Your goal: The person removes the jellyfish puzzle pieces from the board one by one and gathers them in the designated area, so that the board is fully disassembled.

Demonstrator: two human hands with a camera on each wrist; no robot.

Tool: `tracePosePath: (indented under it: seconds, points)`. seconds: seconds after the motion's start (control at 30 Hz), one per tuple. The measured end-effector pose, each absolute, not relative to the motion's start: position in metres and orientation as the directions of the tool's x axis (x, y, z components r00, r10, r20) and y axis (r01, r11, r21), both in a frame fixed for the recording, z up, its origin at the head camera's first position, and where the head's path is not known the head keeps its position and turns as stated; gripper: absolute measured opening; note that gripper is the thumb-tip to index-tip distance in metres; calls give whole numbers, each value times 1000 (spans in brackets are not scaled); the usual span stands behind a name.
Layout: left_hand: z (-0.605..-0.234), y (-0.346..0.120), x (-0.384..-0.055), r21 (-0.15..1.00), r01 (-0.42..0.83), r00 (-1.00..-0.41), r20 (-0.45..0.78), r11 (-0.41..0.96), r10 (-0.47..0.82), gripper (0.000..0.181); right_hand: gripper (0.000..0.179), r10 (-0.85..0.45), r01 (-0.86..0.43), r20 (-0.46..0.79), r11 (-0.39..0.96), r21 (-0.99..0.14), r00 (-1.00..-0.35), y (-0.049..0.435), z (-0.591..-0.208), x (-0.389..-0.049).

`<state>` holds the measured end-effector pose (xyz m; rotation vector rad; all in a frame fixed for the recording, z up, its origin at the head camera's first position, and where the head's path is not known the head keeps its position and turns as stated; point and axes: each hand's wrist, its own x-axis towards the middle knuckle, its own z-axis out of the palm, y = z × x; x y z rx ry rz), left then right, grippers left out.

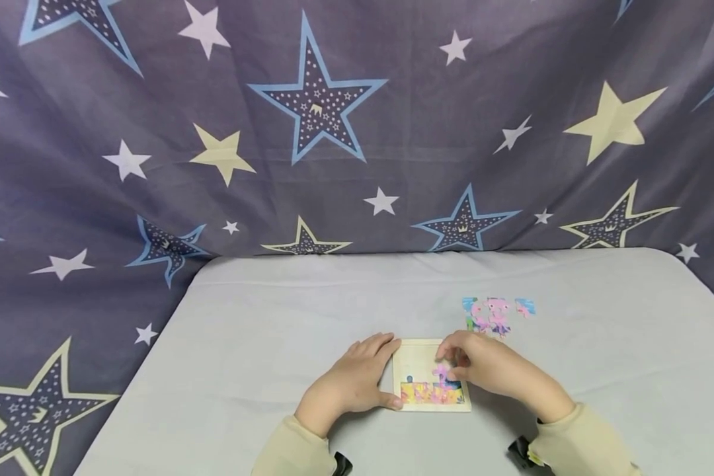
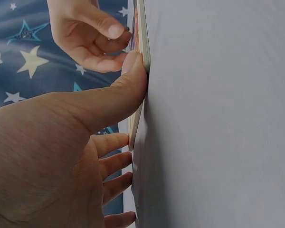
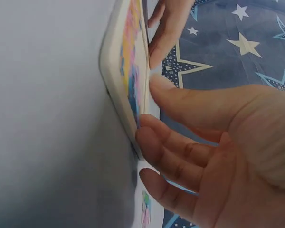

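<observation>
Star-printed backdrop cloth (image 1: 345, 185) hung beyond the surface; cut off at top and sides. Pale surface (image 1: 214, 370): both far corners seen, near edge out of frame. Tan sleeves (image 1: 291, 449) cropped by the lower border. Left hand (image 1: 357, 380): fingers extended along the tray's left side, thumb laid on its near-left corner. Right hand (image 1: 490, 363): fingers bent over the tray's right part; whether anything is gripped cannot be told, the fingertips being partly hidden. Shallow wooden tray (image 1: 431, 408) set about midway between the surface's left and right edges, its far-right corner covered by the right hand; seen nearly edge-on from both wrists. Loose puzzle pieces (image 1: 498, 314) lying past it towards the surface's far-right corner, one set slightly apart; print too small to be read. Fitted row (image 1: 419, 393) laid along the tray's near side, its right end partly shaded. Dark wristbands (image 1: 520, 453) partly cut off or covered. Pink piece (image 1: 440, 372) seen under the right fingertips, outline unclear.
</observation>
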<state>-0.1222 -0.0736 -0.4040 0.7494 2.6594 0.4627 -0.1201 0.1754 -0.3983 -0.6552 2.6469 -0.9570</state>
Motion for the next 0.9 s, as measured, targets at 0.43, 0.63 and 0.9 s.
tracePosePath:
  seconds: [0.43,0.63,0.9]
  points:
    - [-405,-72,-123,374,447,-800,-239,812,551,97,29,-481,-343,-106,746,-572,-870,170,-403,-113]
    - [-406,-73,-127,415,422,-799,-250,806,547,98,32,-495,-361,-100,744,-562,-863,169,-402,-115]
    - [-408,-72,-127,423,417,-797,-256,804,548,99,36,-502,-380,-69,730,-568,-862,171,-403,-115]
